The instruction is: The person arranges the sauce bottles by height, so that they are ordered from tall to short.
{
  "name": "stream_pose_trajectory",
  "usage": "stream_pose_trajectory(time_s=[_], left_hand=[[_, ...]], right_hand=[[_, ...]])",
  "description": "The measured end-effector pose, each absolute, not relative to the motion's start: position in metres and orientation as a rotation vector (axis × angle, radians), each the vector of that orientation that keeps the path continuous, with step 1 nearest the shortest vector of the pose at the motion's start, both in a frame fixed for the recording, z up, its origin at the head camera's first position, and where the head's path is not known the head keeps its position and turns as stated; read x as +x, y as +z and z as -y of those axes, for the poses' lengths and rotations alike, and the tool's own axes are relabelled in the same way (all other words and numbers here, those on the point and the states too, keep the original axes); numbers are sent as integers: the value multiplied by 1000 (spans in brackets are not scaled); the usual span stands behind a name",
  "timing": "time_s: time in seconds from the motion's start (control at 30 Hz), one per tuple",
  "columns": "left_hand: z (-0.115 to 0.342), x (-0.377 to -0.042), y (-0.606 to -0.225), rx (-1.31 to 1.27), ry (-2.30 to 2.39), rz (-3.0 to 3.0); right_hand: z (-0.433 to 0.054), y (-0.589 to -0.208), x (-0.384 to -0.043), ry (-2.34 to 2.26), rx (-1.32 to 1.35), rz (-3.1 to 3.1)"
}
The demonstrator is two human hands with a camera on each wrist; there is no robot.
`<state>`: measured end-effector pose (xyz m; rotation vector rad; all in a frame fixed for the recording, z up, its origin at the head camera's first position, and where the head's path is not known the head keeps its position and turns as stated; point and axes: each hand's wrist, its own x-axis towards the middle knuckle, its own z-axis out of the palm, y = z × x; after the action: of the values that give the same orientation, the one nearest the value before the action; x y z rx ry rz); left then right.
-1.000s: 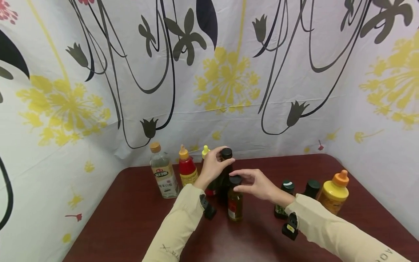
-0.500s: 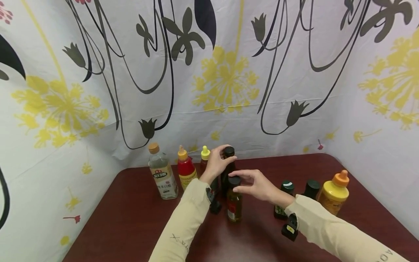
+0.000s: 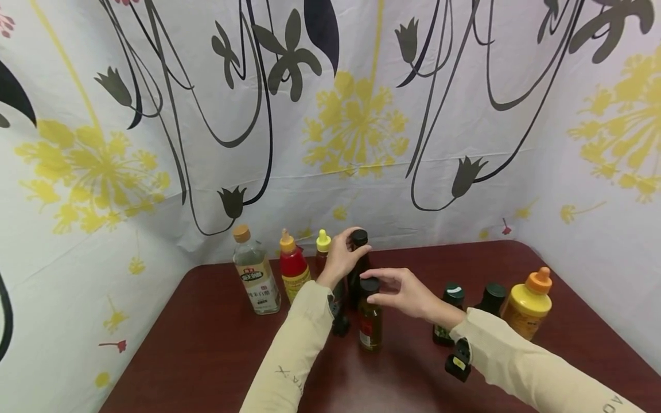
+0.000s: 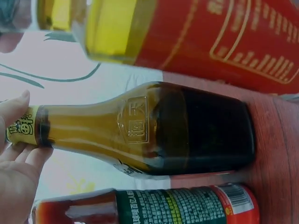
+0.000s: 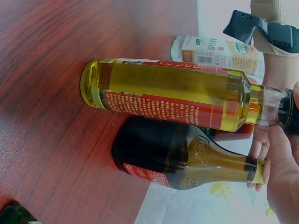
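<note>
My left hand [image 3: 341, 261] grips a dark soy sauce bottle by its neck, below the black cap. The bottle [image 4: 154, 128] is upright and part full of dark liquid. Closer to me, my right hand [image 3: 405, 289] pinches the black cap of a clear oil bottle [image 5: 163, 93] between thumb and fingers. Yellow oil and a red label show on it. It stands in front of the soy sauce bottle, and whether its base touches the table is hard to tell. Left of the soy sauce is a green-labelled sauce bottle [image 4: 154, 207], partly behind my left hand in the head view.
A white vinegar bottle [image 3: 257, 281] and a red squeeze bottle [image 3: 294, 269] stand at the back left of the dark red table [image 3: 170, 344]. On the right are a green-capped jar [image 3: 453, 293], another dark-capped container [image 3: 493, 295] and a yellow squeeze bottle [image 3: 528, 307]. A patterned curtain [image 3: 330, 206] hangs behind.
My left hand and forearm have shifted slightly right with the soy sauce bottle, showing more of the yellow-tipped bottle behind. The right hand stays at the oil bottle's cap.
</note>
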<state>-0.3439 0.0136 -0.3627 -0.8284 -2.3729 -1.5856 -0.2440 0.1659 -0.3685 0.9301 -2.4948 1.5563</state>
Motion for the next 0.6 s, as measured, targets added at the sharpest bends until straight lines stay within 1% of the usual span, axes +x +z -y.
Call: stream_pose_trajectory(time_s=[0.6], left_hand=[[-15, -348, -369, -856, -1616, 2320]], right_hand=[[-164, -365, -243, 1556, 943, 2519]])
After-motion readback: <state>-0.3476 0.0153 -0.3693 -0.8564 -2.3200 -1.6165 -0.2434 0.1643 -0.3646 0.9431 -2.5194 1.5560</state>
